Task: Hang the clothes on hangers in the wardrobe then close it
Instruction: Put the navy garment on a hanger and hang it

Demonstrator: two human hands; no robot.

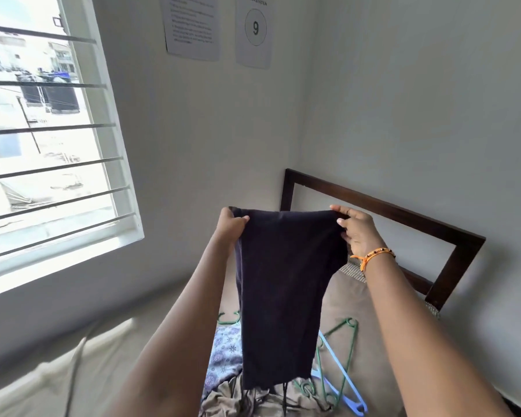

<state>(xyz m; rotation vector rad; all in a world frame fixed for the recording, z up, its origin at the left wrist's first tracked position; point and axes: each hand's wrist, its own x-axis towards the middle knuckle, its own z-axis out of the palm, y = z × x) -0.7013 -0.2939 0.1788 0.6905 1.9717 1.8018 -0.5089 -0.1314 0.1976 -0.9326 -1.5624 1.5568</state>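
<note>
The left hand (230,221) and right hand (357,228) pinch the top corners of the dark garment (286,290), fingers clamped on cloth, holding it spread above the bed (370,311). Judged step: straightening before hanging. Next, pick a hanger (342,377) lying near right.

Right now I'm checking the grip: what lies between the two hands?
In the head view, only the top edge of the dark garment spans from the left hand to the right hand, pulled taut; nothing else sits between them.
</note>
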